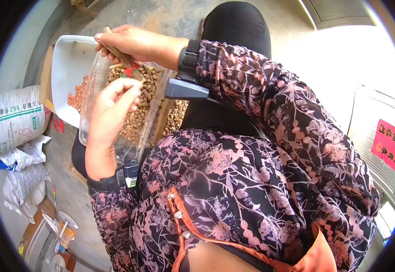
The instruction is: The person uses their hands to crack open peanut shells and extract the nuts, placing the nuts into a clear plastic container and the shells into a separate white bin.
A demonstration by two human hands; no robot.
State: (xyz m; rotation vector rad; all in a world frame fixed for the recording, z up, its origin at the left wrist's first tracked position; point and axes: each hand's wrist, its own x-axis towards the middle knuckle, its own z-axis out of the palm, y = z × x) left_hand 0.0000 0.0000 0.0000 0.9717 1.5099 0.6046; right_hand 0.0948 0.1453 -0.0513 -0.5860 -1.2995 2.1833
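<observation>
Item: brown, flat, stick-like wooden tool (119,53), above the far part of the clear plastic box, sloping down rightward; a red-and-green scrap (131,70) shows by its lower end.

Item: right hand (127,41), at the far side; fingers clamped round the tool's upper part.

Item: left hand (109,106), nearer; thumb and forefinger tips together just beside the tool's lower end. Whether they pinch anything, I cannot tell.

Item: clear plastic box (86,102), holding brown oval nuts (136,120), beneath both hands.

Item: white plastic tub (68,65), to the left, with reddish kernels (77,96).

Handling note, my judgement: grip the tool firmly and keep its slope steady; bring the left fingertips in from the side, clear of its end; work low over the nuts, so dropped bits land inside.
</observation>
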